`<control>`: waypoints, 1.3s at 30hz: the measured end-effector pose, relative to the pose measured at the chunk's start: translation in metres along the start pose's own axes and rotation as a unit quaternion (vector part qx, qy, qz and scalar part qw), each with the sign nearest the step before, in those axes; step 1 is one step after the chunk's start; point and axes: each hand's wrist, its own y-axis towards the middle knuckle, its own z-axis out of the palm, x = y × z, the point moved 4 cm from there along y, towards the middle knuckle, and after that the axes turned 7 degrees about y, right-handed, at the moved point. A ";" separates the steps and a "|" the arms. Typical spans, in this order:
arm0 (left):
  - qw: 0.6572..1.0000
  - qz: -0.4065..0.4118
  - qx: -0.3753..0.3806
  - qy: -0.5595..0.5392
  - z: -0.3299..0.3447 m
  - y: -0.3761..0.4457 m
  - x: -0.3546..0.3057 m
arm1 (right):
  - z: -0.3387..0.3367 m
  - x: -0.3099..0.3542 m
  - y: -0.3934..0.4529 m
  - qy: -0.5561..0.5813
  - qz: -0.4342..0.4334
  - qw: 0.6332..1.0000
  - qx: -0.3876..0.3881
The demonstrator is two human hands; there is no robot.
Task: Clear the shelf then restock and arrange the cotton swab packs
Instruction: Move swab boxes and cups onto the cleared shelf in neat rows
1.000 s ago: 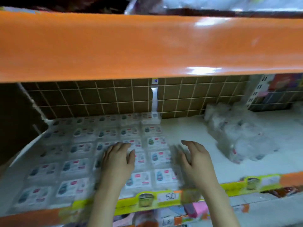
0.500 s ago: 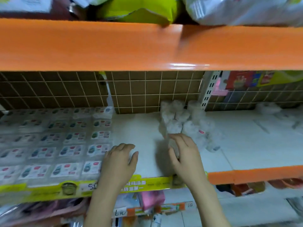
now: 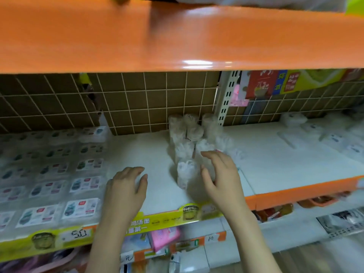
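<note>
At the left of the white shelf (image 3: 275, 164), flat labelled packs (image 3: 82, 208) lie in ordered rows from the near lip to the tiled back wall (image 3: 137, 99); leave these rows undisturbed. The left hand (image 3: 126, 191) rests palm down on bare shelf just right of them, fingers relaxed and loosely spread, holding nothing; use it to steady the work and to fix the left boundary of the next row. In the centre, the cotton swab packs (image 3: 187, 172), upright cylinders in clear wrap, stand clustered from mid-shelf back to the wall. The right hand (image 3: 221, 178) hovers at the right side of the nearest cylinders, fingers curved and apart, thumb toward the front pack; whether skin touches wrap cannot be told. The step in hand appears to be gathering this cluster. Cup the packs low on their bodies, since tall light cylinders tip easily. Slide them together, not one by one. At far right, loose white packets (image 3: 323, 133) lie scattered.
</note>
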 end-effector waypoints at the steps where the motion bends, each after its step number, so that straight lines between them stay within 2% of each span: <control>1: 1.000 0.000 -0.009 -0.002 0.001 0.002 -0.005 | -0.006 -0.006 0.002 0.002 0.004 1.000 -0.008; 6: 0.996 0.004 -0.085 0.010 -0.001 0.014 -0.049 | -0.050 -0.058 0.015 0.008 0.019 0.999 -0.041; 9: 0.992 -0.001 -0.121 0.021 0.002 0.023 -0.088 | -0.081 -0.101 0.021 0.002 0.032 0.999 -0.035; 13: 0.992 -0.004 -0.120 0.031 0.023 0.023 -0.160 | -0.123 -0.163 0.021 -0.004 0.033 0.999 0.007; 20: 0.996 0.028 -0.053 0.060 0.071 0.015 -0.266 | -0.169 -0.243 0.011 -0.013 0.067 0.996 0.058; 25: 0.997 0.024 -0.040 0.064 0.078 0.015 -0.283 | -0.178 -0.265 0.010 -0.015 0.073 0.994 0.079; 32: 0.997 0.018 -0.042 0.056 0.089 0.025 -0.282 | -0.187 -0.268 0.014 -0.005 0.089 0.993 0.078; 39: 0.999 0.031 -0.018 0.039 0.117 0.038 -0.308 | -0.212 -0.298 0.020 -0.022 0.100 0.992 0.069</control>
